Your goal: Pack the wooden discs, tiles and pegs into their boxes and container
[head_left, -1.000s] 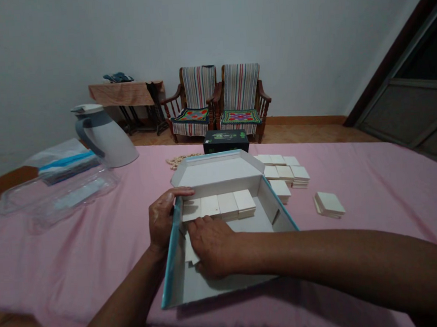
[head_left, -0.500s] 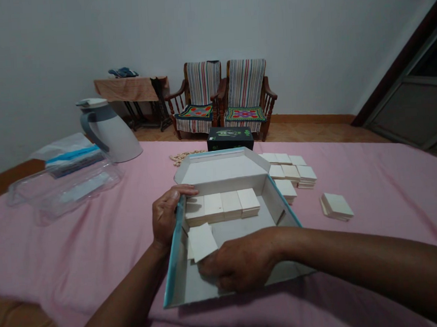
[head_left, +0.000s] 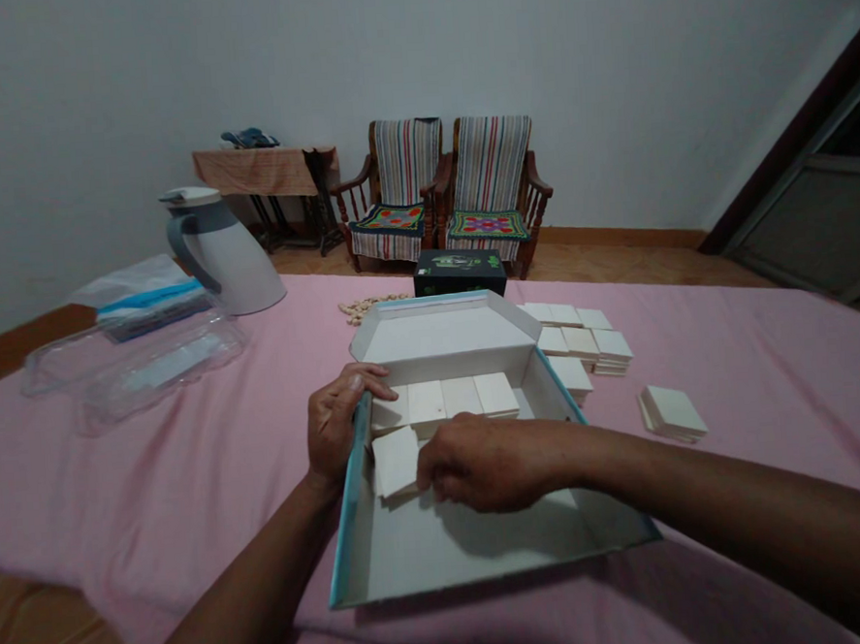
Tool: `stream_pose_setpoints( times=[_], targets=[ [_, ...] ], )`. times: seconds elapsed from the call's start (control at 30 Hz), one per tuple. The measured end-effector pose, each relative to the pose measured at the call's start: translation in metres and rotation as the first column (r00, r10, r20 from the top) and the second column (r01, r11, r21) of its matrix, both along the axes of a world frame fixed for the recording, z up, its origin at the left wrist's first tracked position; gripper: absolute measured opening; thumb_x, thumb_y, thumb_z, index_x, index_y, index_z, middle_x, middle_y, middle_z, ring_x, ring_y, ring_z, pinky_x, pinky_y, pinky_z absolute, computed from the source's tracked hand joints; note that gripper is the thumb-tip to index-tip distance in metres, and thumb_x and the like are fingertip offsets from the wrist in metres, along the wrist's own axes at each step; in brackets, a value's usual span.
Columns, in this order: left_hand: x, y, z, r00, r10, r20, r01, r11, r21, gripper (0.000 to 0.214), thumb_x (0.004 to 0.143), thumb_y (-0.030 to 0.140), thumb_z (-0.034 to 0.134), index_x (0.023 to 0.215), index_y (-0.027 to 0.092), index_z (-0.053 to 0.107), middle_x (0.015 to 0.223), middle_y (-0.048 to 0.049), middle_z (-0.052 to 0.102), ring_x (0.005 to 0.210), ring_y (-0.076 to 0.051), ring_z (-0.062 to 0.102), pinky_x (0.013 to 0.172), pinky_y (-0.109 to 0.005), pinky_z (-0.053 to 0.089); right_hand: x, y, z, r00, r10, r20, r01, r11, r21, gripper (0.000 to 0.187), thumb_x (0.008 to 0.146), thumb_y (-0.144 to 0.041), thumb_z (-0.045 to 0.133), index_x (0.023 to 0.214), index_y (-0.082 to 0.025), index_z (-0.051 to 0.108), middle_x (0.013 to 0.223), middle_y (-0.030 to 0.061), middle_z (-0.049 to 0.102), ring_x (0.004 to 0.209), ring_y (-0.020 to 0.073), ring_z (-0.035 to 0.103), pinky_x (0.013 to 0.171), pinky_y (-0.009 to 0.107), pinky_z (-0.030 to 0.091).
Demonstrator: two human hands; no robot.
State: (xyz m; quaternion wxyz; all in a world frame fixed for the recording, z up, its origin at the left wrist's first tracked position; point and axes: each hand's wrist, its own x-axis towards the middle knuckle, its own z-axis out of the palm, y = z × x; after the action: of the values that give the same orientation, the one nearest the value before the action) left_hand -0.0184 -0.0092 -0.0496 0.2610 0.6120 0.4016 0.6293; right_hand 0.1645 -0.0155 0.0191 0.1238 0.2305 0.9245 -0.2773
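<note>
An open cardboard box (head_left: pixel 481 562) with a white inside and blue edges lies in front of me. My left hand (head_left: pixel 338 420) grips its left wall, fingers over the rim and touching the near end of a row of pale wooden squares (head_left: pixel 426 402) stacked along the back. In front of that row sits another small stack of wooden squares (head_left: pixel 396 462), slightly uneven, against the left side. My right hand (head_left: pixel 493 462) is inside the box, its curled fingers closed at the right edge of this stack. The fingertips are partly hidden.
Several more stacks of wooden squares (head_left: pixel 581 342) stand right of the box, with one stack (head_left: pixel 672 411) farther right. A black box (head_left: pixel 460 273) and small wooden pieces (head_left: pixel 362 310) lie behind. Left are a jug (head_left: pixel 233 261) and clear plastic packaging (head_left: pixel 162 363). Pink cloth (head_left: pixel 759 457) covers the surface.
My right hand has moved up and away from me inside the box. The small stack beside it is now straighter and closer to the back row. My left hand stays on the box wall.
</note>
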Motion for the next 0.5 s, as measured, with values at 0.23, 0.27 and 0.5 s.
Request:
stream_pose_setpoints(
  times=[0.23,0.27,0.5],
  targets=[
    [-0.003,0.000,-0.001,1.000,-0.003,-0.028,0.003,1.000,-0.006,0.039,0.087,0.029,0.042,0.063,0.015,0.068,0.069,-0.0088,0.067,0.089,-0.024,0.058,0.085,-0.036,0.040,-0.016,-0.007,-0.022,0.973,0.033,0.229,-0.071,0.984,0.162,0.027,0.069,-0.007,0.053,0.092,-0.002,0.067,0.085,0.0213,0.069,0.078,0.0277,0.067,0.055,0.029,0.049],
    [-0.003,0.000,-0.001,1.000,-0.005,-0.025,0.004,1.000,-0.008,0.038,0.087,0.029,0.042,0.063,0.015,0.068,0.069,-0.0087,0.067,0.090,-0.024,0.058,0.085,-0.036,0.039,-0.020,-0.008,-0.024,0.973,0.032,0.227,-0.070,0.985,0.159,0.027,0.070,-0.007,0.053,0.093,-0.001,0.067,0.086,0.0217,0.069,0.079,0.0284,0.067,0.056,0.030,0.050],
    [-0.003,0.001,-0.002,1.000,-0.006,-0.030,0.005,1.000,-0.016,0.038,0.087,0.028,0.042,0.062,0.016,0.068,0.069,-0.0083,0.066,0.090,-0.024,0.058,0.086,-0.036,0.039,-0.019,-0.004,-0.029,0.991,-0.035,0.130,0.016,0.989,0.147,0.031,0.068,-0.005,0.054,0.097,-0.002,0.066,0.091,0.0215,0.069,0.082,0.0282,0.067,0.060,0.032,0.052]
  ],
)
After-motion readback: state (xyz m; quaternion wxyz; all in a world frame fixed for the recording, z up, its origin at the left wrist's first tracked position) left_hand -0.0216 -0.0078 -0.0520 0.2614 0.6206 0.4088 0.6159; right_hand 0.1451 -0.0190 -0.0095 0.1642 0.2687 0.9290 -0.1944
